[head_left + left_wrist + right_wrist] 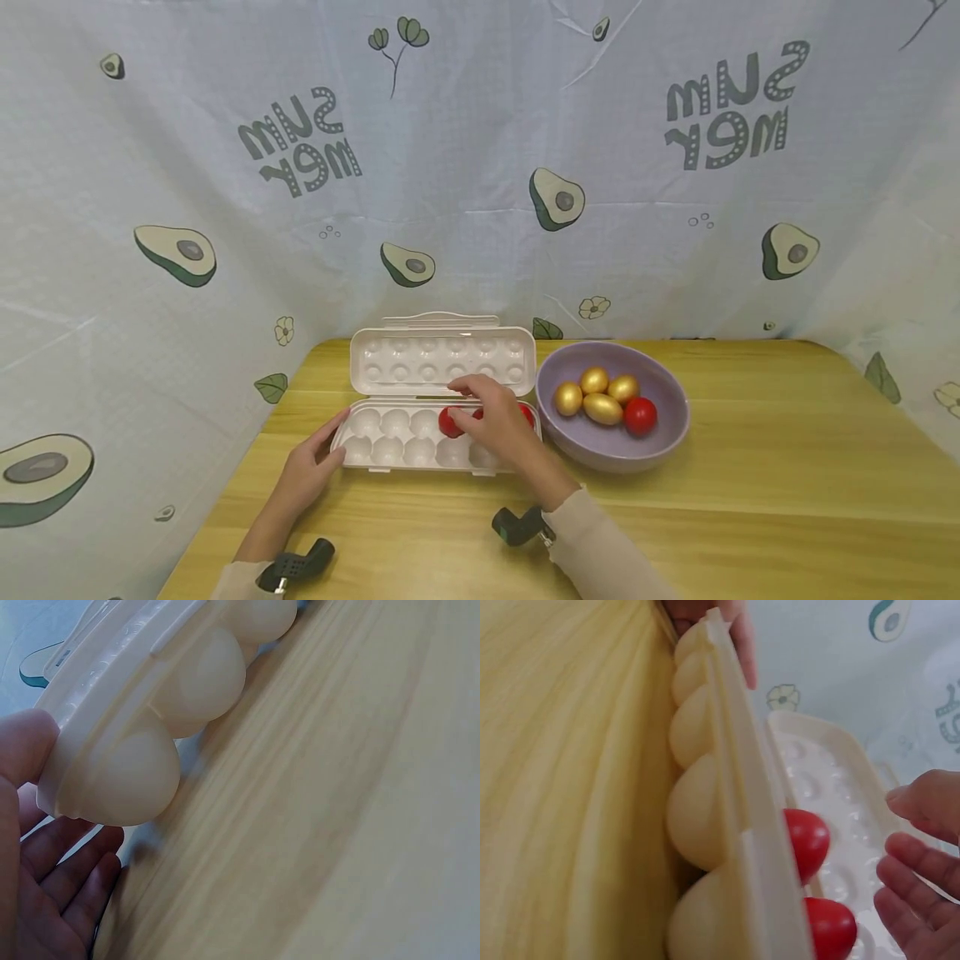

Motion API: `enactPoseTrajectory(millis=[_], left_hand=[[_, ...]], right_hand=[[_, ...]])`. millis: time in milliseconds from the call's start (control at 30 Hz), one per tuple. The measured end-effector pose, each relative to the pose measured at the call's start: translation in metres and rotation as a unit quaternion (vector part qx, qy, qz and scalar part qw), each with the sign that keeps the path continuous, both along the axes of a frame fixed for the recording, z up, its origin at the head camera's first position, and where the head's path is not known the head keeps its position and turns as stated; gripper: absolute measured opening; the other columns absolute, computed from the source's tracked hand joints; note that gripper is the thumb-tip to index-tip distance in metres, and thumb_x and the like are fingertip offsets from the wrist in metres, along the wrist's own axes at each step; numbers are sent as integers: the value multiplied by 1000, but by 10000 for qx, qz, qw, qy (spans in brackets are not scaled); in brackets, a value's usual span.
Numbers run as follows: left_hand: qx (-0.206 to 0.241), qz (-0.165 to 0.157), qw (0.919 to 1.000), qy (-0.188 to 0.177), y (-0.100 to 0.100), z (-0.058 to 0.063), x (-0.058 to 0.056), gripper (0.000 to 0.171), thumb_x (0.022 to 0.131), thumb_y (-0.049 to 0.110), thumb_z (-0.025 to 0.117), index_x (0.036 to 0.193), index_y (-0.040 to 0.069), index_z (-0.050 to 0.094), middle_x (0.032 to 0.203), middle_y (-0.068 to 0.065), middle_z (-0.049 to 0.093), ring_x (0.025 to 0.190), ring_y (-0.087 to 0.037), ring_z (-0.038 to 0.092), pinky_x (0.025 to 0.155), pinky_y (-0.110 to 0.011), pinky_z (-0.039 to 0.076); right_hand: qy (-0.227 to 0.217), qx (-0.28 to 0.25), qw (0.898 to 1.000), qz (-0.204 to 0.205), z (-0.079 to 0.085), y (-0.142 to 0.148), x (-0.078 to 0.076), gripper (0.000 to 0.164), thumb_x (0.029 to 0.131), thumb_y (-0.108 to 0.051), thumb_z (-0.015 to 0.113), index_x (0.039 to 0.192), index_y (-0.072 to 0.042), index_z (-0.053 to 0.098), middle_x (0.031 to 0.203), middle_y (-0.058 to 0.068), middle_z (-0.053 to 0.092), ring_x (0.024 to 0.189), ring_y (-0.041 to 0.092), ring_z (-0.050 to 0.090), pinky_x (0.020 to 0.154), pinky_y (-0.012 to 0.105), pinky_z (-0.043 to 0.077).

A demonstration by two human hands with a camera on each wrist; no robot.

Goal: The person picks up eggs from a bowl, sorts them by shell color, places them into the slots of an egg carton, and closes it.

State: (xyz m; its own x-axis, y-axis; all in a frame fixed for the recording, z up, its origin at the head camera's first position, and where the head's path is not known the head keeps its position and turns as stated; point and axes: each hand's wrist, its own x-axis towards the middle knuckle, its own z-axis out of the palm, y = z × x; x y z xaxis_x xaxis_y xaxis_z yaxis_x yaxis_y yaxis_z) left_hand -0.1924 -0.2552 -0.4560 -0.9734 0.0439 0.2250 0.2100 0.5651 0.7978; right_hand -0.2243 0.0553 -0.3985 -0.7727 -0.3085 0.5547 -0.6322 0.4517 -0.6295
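A cream plastic egg box (420,468) lies with its lid (442,385) folded back behind it. My left hand (306,477) grips the left end of the box; in the left wrist view the thumb (26,746) is against its side and the fingers spread around the end. Red eggs sit in the back row, one (449,422) near the middle and another (528,415) at the right end. Above them is my right hand (495,417), partly hiding the row. The right wrist view shows its fingers (911,874) spread apart beside two red eggs (808,844), holding nothing.
A purple bowl (611,460) stands just right of the box, holding several gold eggs (603,408) and a red egg (640,416). Under everything is a wooden table (750,500). A curtain printed with avocados (480,125) hangs behind the table.
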Motion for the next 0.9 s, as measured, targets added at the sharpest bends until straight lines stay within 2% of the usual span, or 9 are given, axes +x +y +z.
enactPoseTrajectory(millis=[267, 467, 767, 900], left_hand=[[-92, 58, 9999, -9, 0, 0, 0, 57, 89, 4, 56, 144, 10, 46, 147, -13, 43, 137, -30, 36, 94, 2, 22], [-87, 51, 9999, 8, 0, 0, 0, 56, 89, 4, 57, 144, 10, 46, 147, -13, 44, 136, -29, 37, 94, 2, 23], [-62, 41, 10000, -41, -1, -2, -1, 56, 90, 4, 57, 144, 12, 46, 147, -13, 43, 136, -29, 37, 94, 1, 24], [-63, 36, 10000, -26, 0, -1, -1, 56, 90, 4, 56, 144, 12, 46, 147, -13, 43, 136, -29, 37, 94, 1, 24]], right_hand=[[26, -239, 9997, 53, 18, 9, 3, 33, 81, -8, 75, 113, -4, 67, 111, 6, 68, 101, 19, 64, 91, 32, 52], [41, -508, 9987, 40, 29, 20, 2, 34, 81, -6, 75, 113, 0, 65, 110, 14, 68, 101, 24, 65, 91, 37, 53], [-230, -737, 9970, -79, 37, 43, -3, 36, 84, -7, 73, 117, 1, 62, 109, 17, 68, 102, 26, 64, 90, 38, 53], [-651, -840, 9940, -241, 42, 54, -3, 36, 86, -13, 72, 120, -5, 62, 112, 14, 67, 105, 26, 63, 94, 40, 51]])
